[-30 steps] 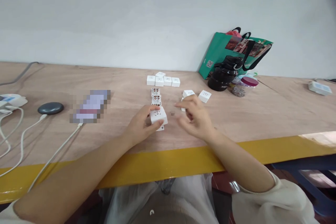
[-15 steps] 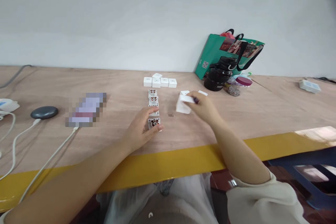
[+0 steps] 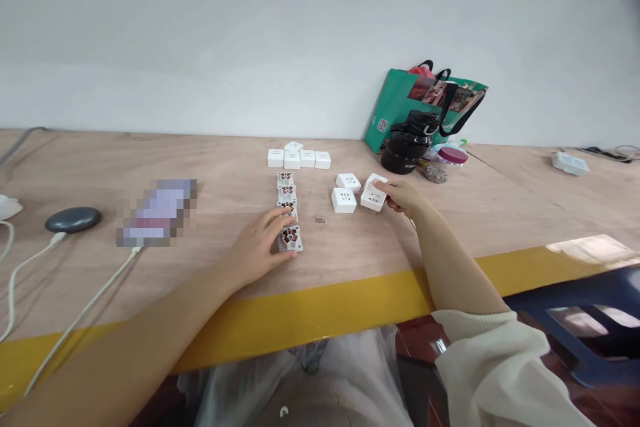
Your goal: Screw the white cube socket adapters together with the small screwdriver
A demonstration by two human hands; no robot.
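Note:
My right hand (image 3: 404, 197) has its thumb and fingers on a white socket cover (image 3: 373, 198), which looks slightly tilted. Another white cover (image 3: 377, 178) sits just behind it, partly hidden by the thumb. To the left stand two more slotted covers, one nearer (image 3: 344, 201) and one behind (image 3: 349, 181). My left hand (image 3: 260, 240) rests with thumb and fingers apart beside the nearest socket base (image 3: 291, 238), a white part with copper-coloured contacts. Whether it touches the base I cannot tell. Farther back in that column are more such bases (image 3: 287, 192); the fingers cover part of one.
Several white socket covers (image 3: 292, 159) stand in a row toward the wall. A black bottle (image 3: 407, 147), a green bag (image 3: 387, 107) and a jar with a dark red lid (image 3: 453, 155) are at the back right. On the left lie a phone (image 3: 160, 210) and a dark oval device (image 3: 73, 219), both with cables.
My right hand has let go of one white cover, now standing on the table, and moved right onto another. My left hand stays by the nearest base. The view has shifted slightly.

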